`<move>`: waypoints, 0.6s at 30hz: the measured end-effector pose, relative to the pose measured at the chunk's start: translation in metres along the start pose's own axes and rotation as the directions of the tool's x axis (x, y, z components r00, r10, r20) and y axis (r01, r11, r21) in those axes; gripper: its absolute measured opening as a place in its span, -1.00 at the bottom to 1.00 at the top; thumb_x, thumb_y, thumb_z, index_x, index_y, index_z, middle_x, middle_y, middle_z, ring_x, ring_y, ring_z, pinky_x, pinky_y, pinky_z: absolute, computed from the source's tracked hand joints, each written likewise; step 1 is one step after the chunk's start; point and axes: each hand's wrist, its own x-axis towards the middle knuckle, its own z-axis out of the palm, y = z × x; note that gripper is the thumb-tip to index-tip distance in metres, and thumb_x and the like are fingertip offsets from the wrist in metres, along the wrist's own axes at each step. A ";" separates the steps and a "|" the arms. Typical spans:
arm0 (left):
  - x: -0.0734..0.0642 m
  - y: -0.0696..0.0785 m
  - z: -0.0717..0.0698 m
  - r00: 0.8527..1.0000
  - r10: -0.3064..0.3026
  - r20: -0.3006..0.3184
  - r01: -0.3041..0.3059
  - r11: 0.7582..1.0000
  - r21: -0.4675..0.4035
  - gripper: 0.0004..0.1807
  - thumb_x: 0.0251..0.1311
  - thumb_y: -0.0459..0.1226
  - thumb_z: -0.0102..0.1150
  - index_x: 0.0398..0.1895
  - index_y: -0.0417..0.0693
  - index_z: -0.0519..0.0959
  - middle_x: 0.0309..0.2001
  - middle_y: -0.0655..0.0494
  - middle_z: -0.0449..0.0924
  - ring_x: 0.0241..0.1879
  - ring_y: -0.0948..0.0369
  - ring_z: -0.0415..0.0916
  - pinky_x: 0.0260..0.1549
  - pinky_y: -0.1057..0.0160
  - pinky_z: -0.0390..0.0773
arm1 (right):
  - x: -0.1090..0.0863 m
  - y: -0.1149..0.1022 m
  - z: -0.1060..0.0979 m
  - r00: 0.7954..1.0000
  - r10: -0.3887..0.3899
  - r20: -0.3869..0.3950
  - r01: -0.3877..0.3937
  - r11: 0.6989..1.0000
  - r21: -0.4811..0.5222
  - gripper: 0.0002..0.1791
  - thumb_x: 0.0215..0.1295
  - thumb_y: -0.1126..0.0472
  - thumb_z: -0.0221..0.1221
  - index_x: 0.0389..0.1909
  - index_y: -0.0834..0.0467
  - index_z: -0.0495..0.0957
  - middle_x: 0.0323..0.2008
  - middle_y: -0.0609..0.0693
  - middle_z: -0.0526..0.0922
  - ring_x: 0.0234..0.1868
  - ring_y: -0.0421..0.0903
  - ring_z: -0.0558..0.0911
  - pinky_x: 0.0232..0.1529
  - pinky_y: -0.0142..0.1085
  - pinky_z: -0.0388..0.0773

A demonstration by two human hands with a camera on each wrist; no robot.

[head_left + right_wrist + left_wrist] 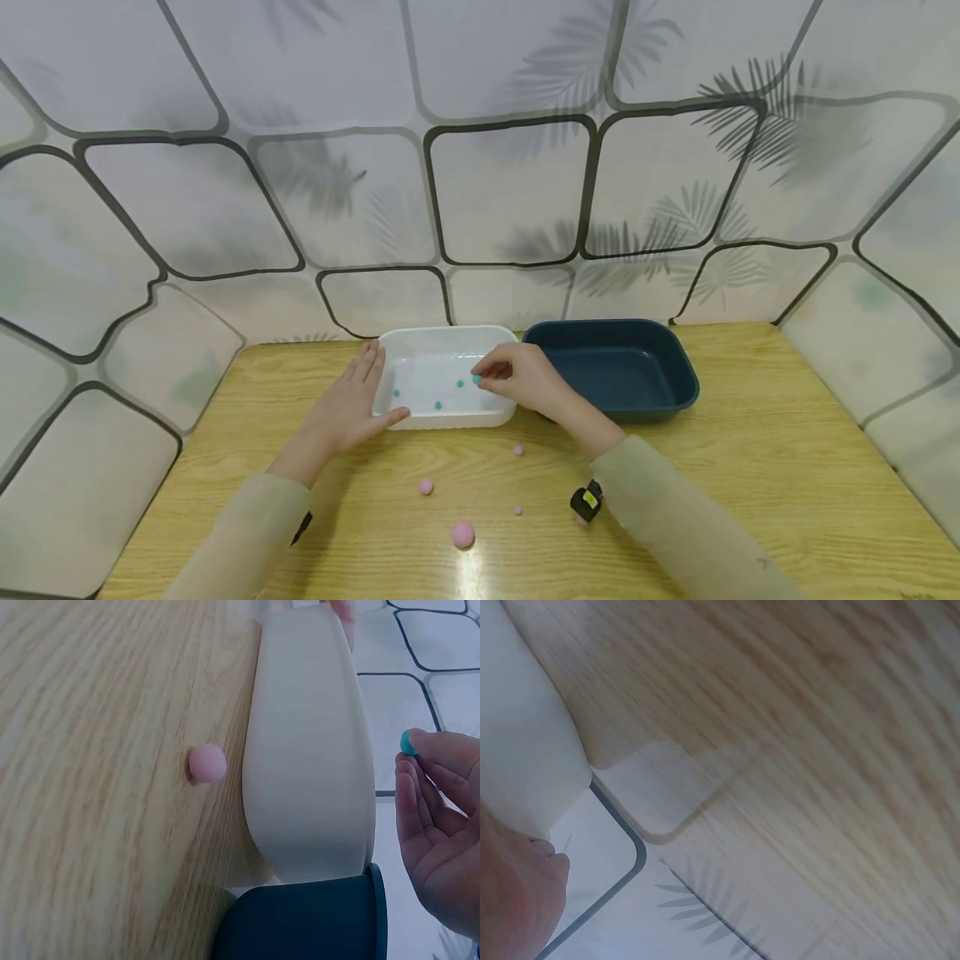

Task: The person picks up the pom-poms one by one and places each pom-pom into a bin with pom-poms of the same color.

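My left hand [350, 408] rests with straight fingers along the left end of a white tray [457, 421], its thumb over the front rim. Several small teal balls lie on the floor of that tray, among them one teal ball [438, 405] near the front. Over the tray's right side, my right hand [517, 377] pinches another teal ball [407, 742] between thumb and fingertip. In the right wrist view this ball is above the rim level. The left wrist view shows only part of the left hand [517, 892] beside the tray's outer wall [525, 712].
A dark blue tray [686, 400] stands right of the white one, close beside it. On the wooden table [360, 533] in front lie pink balls of differing size, the largest pink ball [462, 535] nearest me. A patterned backdrop [510, 200] rises behind the trays.
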 end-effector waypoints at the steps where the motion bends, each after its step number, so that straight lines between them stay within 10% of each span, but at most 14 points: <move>1: 0.000 0.000 0.000 1.000 -0.001 0.000 0.001 1.000 -0.001 0.21 0.44 0.27 0.12 0.68 -0.44 -0.19 0.71 -0.35 -0.29 0.72 -0.24 -0.27 0.68 -0.20 -0.02 | 0.002 0.001 0.000 1.000 0.001 -0.002 -0.001 1.000 -0.003 -0.83 0.33 0.32 0.43 -0.09 0.22 0.83 -0.25 0.07 0.80 -0.27 -0.15 0.72 -0.20 -0.40 0.69; 18: 0.000 0.002 -0.002 1.000 0.019 -0.019 -0.019 1.000 0.002 0.18 0.44 0.22 0.15 0.67 -0.48 -0.16 0.70 -0.39 -0.24 0.71 -0.27 -0.20 0.68 -0.20 0.01 | 0.029 0.013 0.001 0.994 0.105 -0.025 -0.105 0.994 -0.004 -0.80 0.38 0.25 0.41 -0.03 0.18 0.82 -0.17 0.09 0.82 -0.20 -0.07 0.72 -0.15 -0.31 0.68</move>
